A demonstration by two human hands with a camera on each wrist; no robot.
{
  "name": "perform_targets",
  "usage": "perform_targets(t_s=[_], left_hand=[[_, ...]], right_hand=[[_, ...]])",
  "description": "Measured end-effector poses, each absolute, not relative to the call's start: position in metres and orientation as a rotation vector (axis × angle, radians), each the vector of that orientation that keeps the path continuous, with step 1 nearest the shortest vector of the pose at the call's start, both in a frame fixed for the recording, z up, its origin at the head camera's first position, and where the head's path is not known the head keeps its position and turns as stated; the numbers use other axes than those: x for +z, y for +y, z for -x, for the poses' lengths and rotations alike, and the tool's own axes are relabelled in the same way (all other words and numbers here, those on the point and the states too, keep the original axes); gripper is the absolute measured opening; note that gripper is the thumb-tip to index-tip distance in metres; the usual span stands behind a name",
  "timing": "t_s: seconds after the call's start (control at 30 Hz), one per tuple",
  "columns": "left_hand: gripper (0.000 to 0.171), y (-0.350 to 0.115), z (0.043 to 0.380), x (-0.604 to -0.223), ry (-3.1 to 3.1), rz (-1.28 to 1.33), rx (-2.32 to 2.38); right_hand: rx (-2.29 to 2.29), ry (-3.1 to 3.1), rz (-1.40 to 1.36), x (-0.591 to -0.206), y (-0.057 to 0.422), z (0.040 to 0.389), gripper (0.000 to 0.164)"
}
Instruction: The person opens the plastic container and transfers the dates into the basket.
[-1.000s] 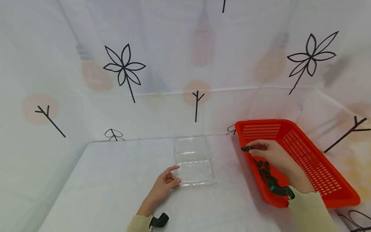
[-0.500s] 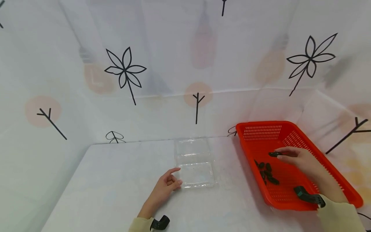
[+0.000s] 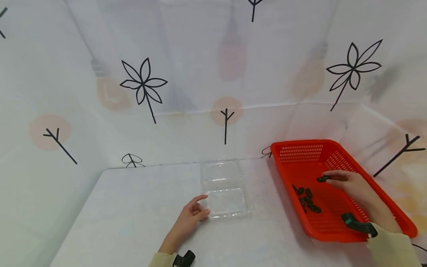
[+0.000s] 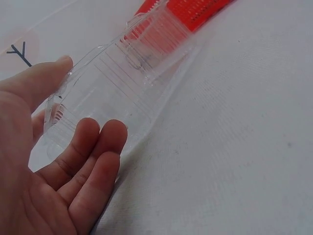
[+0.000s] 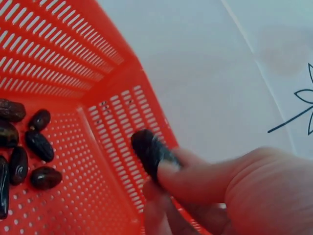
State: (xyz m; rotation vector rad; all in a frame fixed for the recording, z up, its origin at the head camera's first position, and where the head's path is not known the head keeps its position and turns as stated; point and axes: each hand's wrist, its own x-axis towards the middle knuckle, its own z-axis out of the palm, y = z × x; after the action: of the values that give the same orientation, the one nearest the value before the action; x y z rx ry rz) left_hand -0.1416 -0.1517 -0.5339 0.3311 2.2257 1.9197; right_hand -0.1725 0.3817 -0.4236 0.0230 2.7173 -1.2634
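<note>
My right hand (image 3: pixel 355 189) pinches a dark, glossy date (image 5: pixel 145 147) between thumb and fingers, over the middle of the red plastic basket (image 3: pixel 293 198). Several more dates (image 3: pixel 314 208) lie together on the basket floor along its left side. On the table stands a clear plastic clamshell box (image 3: pixel 227 202), its lid (image 3: pixel 221 171) folded back toward the wall. My left hand (image 3: pixel 188 218) holds the box's left edge with thumb and index finger. Its other fingers (image 4: pixel 105 176) curl beside the box in the left wrist view. No dates show inside the box.
A white cloth (image 3: pixel 133 207) covers the table, and a patterned curtain (image 3: pixel 186 92) rises behind it. The basket's slotted walls stand higher than the shallow box. A strip of table (image 3: pixel 267 207) separates box and basket.
My right hand, with the date in it, has moved from the basket's left rim rightward to above its middle. My left hand stays at the box's edge.
</note>
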Motion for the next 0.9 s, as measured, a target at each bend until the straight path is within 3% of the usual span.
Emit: perform_targets(t_s=[0.17,0.33,0.9], left_hand=[[0.054,-0.1512,0.1405,-0.5355,2.207,-0.316,1.929],[0.054,-0.1514,0.141,-0.5352,2.217,-0.31,1.926],[0.054,-0.1531,0.1427,-0.5348,2.234,-0.347,1.901]], right_hand=[[-1.134,2.77,-0.013,-0.4272,0.3821,0.1749,0.038],[-1.053,2.798,-0.001,-0.4288,0.3807,0.1751,0.035],[-1.045,2.756,0.035,-0.4274,0.3752,0.1723,0.037]])
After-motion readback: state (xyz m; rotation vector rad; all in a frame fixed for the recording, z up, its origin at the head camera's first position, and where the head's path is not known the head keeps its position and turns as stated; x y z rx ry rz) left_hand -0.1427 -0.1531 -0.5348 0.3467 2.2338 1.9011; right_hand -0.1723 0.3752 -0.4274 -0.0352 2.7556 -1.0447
